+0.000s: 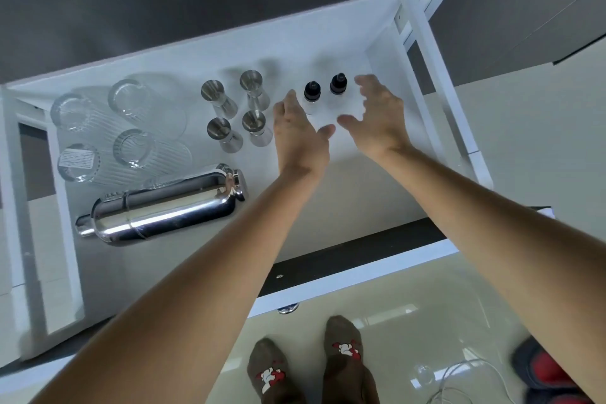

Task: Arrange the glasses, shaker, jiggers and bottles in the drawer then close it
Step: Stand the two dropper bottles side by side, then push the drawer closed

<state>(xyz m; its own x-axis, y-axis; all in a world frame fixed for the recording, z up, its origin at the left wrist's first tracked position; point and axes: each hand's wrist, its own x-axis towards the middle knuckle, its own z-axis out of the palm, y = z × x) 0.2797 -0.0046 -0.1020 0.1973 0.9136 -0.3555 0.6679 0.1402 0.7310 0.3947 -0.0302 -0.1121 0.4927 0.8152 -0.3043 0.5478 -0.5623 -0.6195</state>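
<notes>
Both hands spread empty over the open white drawer (387,52): left hand (300,138) and right hand (377,118) flank two small black-capped clear bottles (324,88), standing upright beside four steel jiggers (236,115).

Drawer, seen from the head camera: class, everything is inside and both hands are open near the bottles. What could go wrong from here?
1. The two small bottles stand upright between the open left hand and right hand; a brush could topple them.
2. The shaker lies on its side, so it may roll when the drawer is shut.
3. A hard shut could rattle the glasses.
</notes>
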